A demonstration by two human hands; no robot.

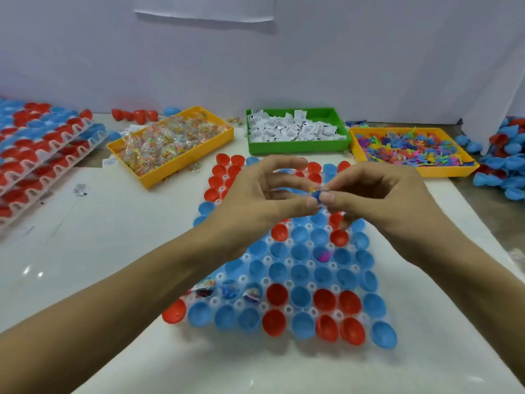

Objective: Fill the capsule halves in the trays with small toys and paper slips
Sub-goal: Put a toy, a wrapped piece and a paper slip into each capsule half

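At the far left of the desk [119, 240] lies a stack of white trays [42, 155] loaded with red and blue capsule halves, tilted and overlapping one another. Just beyond it, against the pale wall [341, 66], sit a few loose red halves [133, 115] and one blue one. Next comes a yellow bin [170, 146] set at an angle, full of small toys in clear wrappers, with a few paper scraps on the white desk surface near it. The left hand [255, 194] is raised over the middle tray [284, 280], thumb and fingers curled, pinching a small blue toy [316, 196] at its fingertips. The right hand [380, 194] meets it there, its thumb and forefinger pinching the same toy from the other side; both hands hover above the tray, apart from it. The tray itself holds rows of open red and blue capsule halves; three halves near its front left corner hold wrapped toys, and one blue half near the centre holds something pink. Behind the hands stands a green bin [298, 146] heaped with folded paper slips [292, 129]. To its right a second yellow bin [414, 169] holds bright flat plastic figures. At the far right edge, blue and red capsule halves [502, 166] lie piled loose beside a white panel.
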